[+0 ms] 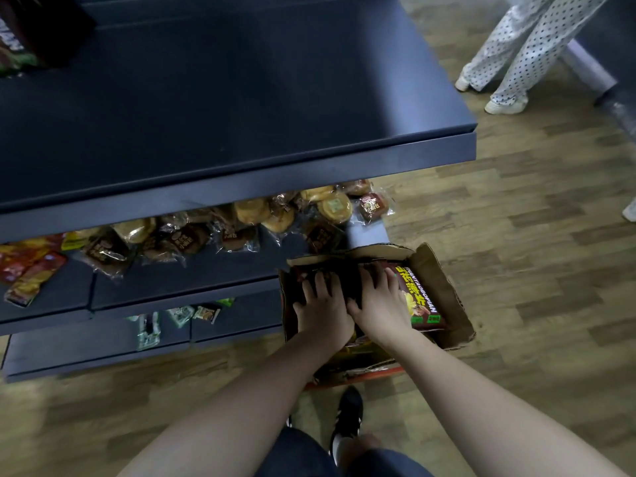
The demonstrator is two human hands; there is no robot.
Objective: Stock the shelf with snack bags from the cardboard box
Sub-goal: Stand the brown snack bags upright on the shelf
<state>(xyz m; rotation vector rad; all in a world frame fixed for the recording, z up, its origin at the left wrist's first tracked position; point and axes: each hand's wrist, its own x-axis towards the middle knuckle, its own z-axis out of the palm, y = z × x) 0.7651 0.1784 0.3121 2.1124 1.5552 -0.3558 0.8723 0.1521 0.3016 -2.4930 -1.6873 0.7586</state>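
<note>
An open cardboard box (444, 290) sits on the floor at the right end of the shelves. Dark red snack bags with yellow lettering (421, 304) lie inside it. Both my hands are down in the box, side by side on top of the bags. My left hand (321, 306) lies with fingers spread over the darker left bags. My right hand (380, 301) lies with fingers spread on the bag with the yellow print. Neither hand visibly curls round a bag. The dark blue shelf (241, 156) above is bare on top.
The middle shelf holds wrapped round breads (275, 215) and red and yellow packets (31, 270) at the left. A lower shelf has small green packets (179, 316). A person in dotted trousers (516, 53) stands at the back right. My shoe (347, 414) is just behind the box.
</note>
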